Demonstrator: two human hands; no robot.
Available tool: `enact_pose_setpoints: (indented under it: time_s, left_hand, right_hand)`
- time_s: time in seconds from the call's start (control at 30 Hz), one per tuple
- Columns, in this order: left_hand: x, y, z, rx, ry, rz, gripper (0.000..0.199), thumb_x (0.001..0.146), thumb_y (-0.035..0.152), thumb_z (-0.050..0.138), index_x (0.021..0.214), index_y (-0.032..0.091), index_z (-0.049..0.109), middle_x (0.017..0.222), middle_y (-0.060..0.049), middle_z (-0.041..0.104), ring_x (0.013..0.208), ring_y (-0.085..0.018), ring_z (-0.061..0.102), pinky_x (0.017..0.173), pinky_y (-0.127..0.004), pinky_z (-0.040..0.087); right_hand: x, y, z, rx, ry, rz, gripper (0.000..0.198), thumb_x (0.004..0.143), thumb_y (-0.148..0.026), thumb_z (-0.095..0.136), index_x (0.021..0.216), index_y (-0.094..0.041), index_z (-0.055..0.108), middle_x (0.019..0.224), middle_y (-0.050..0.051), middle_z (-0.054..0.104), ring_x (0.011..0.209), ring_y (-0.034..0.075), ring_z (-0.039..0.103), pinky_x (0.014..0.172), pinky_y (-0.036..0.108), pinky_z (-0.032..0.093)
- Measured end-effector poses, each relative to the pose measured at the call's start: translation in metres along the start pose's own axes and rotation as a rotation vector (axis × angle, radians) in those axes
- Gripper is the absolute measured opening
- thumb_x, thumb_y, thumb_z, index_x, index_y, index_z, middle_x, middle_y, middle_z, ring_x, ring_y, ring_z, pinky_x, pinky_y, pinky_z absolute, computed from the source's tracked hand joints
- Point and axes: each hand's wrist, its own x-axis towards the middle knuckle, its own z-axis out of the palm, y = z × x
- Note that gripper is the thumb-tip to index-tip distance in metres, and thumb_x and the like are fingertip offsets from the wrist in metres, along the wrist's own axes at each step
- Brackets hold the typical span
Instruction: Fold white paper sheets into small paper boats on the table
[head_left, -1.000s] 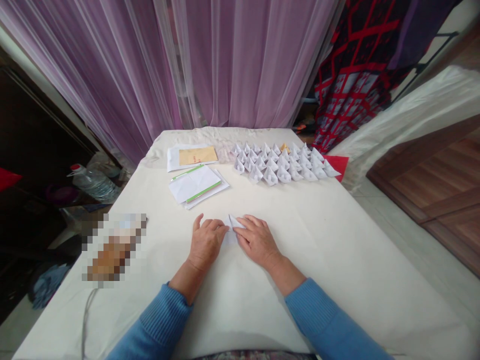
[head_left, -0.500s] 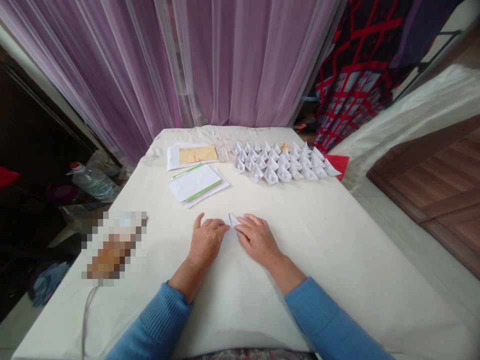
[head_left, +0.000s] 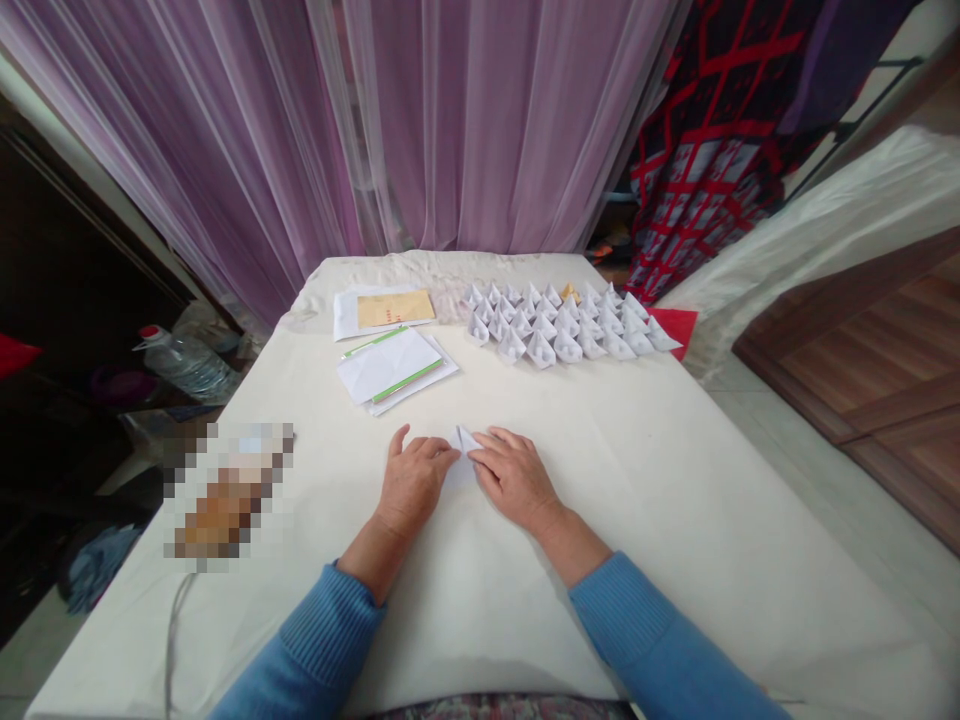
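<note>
We pinch the folded paper (head_left: 467, 440) by opposite sides, left hand (head_left: 414, 475) and right hand (head_left: 516, 475) equally near, its peak pointing beyond our grip.

My left grip (head_left: 412, 478) and right grip (head_left: 517, 478) hide the sides of the folded paper (head_left: 461, 437), whose lower edge seems lost against the table (head_left: 480, 600). Coarse blocks blur an object (head_left: 225, 490) at left. Red print (head_left: 389, 315) is too small to read; the bottom edge crops my sleeves (head_left: 326, 640).
</note>
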Motion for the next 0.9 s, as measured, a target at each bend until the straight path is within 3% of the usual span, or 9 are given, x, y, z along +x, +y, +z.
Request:
enact_pose_setpoints:
  time_s: [0.9]
  left_hand:
    - [-0.0007, -0.0018, 0.0015, -0.007, 0.001, 0.031, 0.032, 0.091, 0.01, 0.052, 0.103, 0.032, 0.072, 0.092, -0.001, 0.073, 0.087, -0.019, 0.067, 0.107, -0.054, 0.032]
  right_hand:
    - [0.0, 0.0011, 0.0015, 0.007, 0.019, -0.009, 0.024, 0.088, -0.015, 0.055, 0.102, -0.026, 0.071, 0.125, 0.005, 0.066, 0.12, 0.026, 0.051, 0.096, 0.042, 0.041]
